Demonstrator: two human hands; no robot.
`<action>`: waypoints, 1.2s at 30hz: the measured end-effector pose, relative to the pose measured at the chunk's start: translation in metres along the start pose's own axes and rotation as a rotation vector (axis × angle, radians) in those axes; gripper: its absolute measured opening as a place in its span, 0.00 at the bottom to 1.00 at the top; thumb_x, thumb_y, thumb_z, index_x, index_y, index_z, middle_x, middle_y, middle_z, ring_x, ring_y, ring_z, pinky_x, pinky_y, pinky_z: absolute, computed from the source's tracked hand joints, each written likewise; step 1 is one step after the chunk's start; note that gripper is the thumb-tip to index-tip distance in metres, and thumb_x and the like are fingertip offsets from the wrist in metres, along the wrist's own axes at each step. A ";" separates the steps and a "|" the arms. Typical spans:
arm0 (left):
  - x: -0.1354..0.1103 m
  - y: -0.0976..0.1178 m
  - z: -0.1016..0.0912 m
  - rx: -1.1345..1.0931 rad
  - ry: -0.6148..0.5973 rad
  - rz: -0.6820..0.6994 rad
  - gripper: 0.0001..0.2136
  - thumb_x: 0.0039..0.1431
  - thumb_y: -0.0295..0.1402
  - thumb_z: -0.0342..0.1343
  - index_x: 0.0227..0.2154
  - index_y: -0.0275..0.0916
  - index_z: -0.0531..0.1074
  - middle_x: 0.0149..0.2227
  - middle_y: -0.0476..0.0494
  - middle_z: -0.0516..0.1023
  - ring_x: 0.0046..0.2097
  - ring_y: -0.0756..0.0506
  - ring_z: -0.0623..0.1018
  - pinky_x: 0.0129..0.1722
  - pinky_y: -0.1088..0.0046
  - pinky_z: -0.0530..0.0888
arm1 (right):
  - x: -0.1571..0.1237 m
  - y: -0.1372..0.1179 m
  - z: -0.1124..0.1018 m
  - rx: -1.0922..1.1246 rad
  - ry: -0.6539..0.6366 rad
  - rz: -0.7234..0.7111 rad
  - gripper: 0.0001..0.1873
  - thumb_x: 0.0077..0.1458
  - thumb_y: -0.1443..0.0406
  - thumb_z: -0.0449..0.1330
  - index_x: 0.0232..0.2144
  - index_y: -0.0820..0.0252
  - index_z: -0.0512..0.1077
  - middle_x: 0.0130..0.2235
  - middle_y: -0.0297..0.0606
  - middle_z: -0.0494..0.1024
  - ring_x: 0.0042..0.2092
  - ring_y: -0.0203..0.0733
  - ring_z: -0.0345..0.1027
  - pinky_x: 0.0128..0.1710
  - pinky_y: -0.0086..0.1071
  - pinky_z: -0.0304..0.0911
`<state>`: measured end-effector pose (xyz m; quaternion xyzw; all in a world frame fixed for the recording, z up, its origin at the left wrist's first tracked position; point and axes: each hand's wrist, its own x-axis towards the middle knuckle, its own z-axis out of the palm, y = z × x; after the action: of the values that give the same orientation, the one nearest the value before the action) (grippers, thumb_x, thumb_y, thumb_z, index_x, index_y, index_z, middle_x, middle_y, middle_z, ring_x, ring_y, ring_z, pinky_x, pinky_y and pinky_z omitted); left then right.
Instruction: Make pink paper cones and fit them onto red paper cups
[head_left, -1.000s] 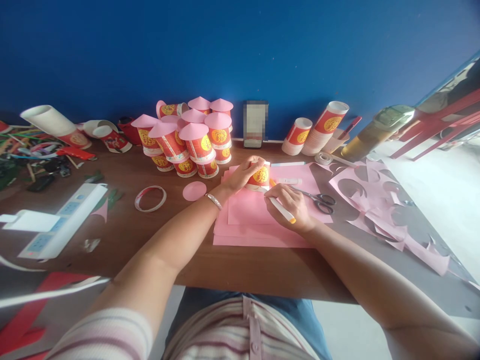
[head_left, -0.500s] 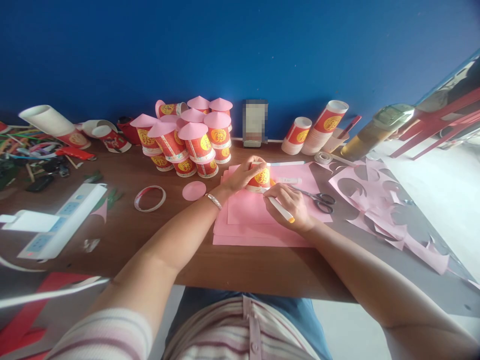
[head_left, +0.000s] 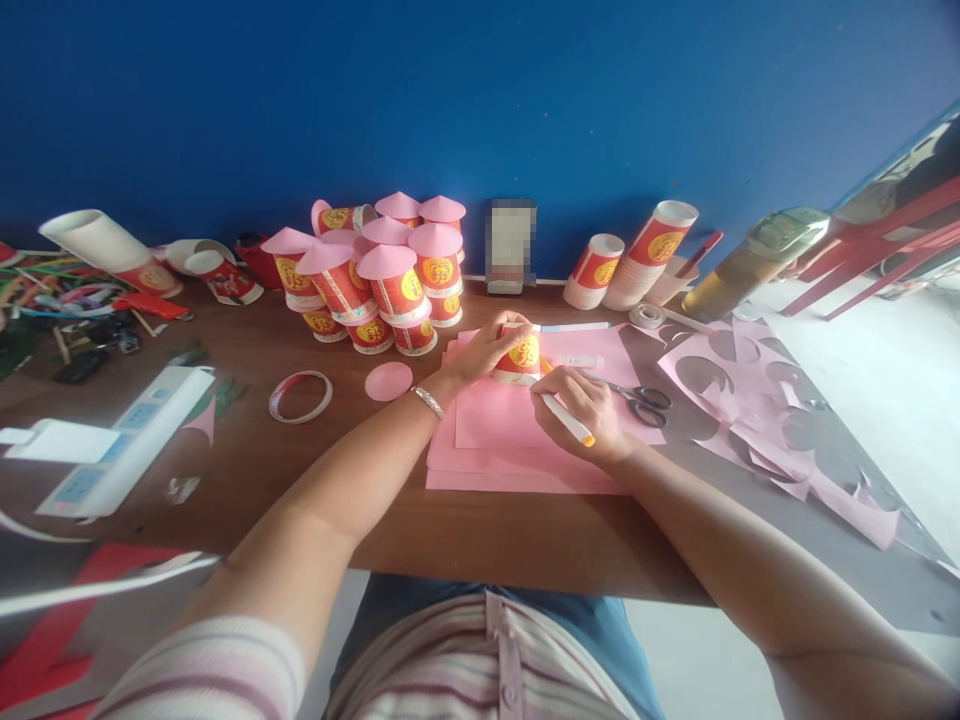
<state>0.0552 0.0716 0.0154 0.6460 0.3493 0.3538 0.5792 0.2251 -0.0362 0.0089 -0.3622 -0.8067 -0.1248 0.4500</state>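
My left hand (head_left: pixel 493 345) is wrapped round a red paper cup (head_left: pixel 523 355) with a yellow emblem, holding it on a stack of pink paper (head_left: pixel 502 460). In my right hand (head_left: pixel 576 405) is a white marker pen (head_left: pixel 568 419) with an orange end, its tip side close to the cup's lower right edge. My fingers hide the tip, so I cannot tell whether it touches. Just right of that hand lie dark-handled scissors (head_left: pixel 646 405), partly covered. A white capped pen or tube (head_left: pixel 581 361) rests on the paper behind it.
Several cups with pink cone roofs (head_left: pixel 386 262) stand stacked at the back left. Cup stacks (head_left: pixel 651 250) and a bottle (head_left: pixel 750 265) are at the back right. Pink scraps (head_left: pixel 772 410) cover the right side. A tape roll (head_left: pixel 300 397) and power strip (head_left: pixel 127 440) lie left.
My right hand with the marker has shifted very slightly to the right along the cup's lower edge. My left hand and the cup stay in place.
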 end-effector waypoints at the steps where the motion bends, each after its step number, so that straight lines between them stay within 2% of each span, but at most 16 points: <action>1: 0.001 -0.002 0.000 -0.019 -0.005 0.004 0.16 0.69 0.46 0.57 0.48 0.38 0.71 0.49 0.38 0.80 0.50 0.40 0.80 0.50 0.61 0.78 | 0.000 0.000 0.000 0.003 0.004 0.001 0.10 0.60 0.76 0.57 0.36 0.54 0.67 0.29 0.31 0.75 0.28 0.37 0.69 0.28 0.30 0.63; 4: 0.004 -0.006 -0.001 -0.080 -0.017 0.001 0.15 0.70 0.45 0.57 0.48 0.38 0.72 0.50 0.38 0.80 0.51 0.40 0.80 0.51 0.61 0.77 | 0.001 -0.001 0.000 0.009 0.002 -0.015 0.11 0.59 0.77 0.57 0.36 0.54 0.67 0.29 0.31 0.75 0.27 0.36 0.68 0.28 0.30 0.63; 11: 0.003 0.001 0.001 -0.136 0.061 -0.025 0.10 0.71 0.39 0.57 0.45 0.38 0.74 0.47 0.39 0.80 0.52 0.39 0.79 0.54 0.59 0.76 | 0.002 -0.002 0.000 0.030 -0.033 -0.035 0.11 0.60 0.77 0.56 0.36 0.55 0.67 0.29 0.31 0.74 0.27 0.36 0.68 0.26 0.30 0.62; 27: 0.002 0.004 0.004 -0.163 0.096 -0.033 0.08 0.70 0.37 0.58 0.43 0.37 0.77 0.46 0.40 0.81 0.52 0.40 0.79 0.56 0.60 0.75 | 0.000 -0.002 0.001 0.015 -0.070 -0.048 0.10 0.63 0.76 0.56 0.38 0.55 0.68 0.30 0.32 0.76 0.28 0.36 0.69 0.26 0.30 0.61; 36: -0.004 0.012 0.005 -0.152 0.110 -0.090 0.09 0.71 0.37 0.56 0.43 0.37 0.76 0.46 0.39 0.80 0.56 0.38 0.78 0.60 0.60 0.73 | 0.000 0.000 0.000 0.007 -0.073 -0.029 0.11 0.60 0.76 0.56 0.38 0.55 0.68 0.30 0.31 0.75 0.28 0.37 0.69 0.29 0.31 0.63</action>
<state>0.0582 0.0650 0.0273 0.5634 0.3812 0.3878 0.6220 0.2250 -0.0360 0.0087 -0.3530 -0.8283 -0.1151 0.4196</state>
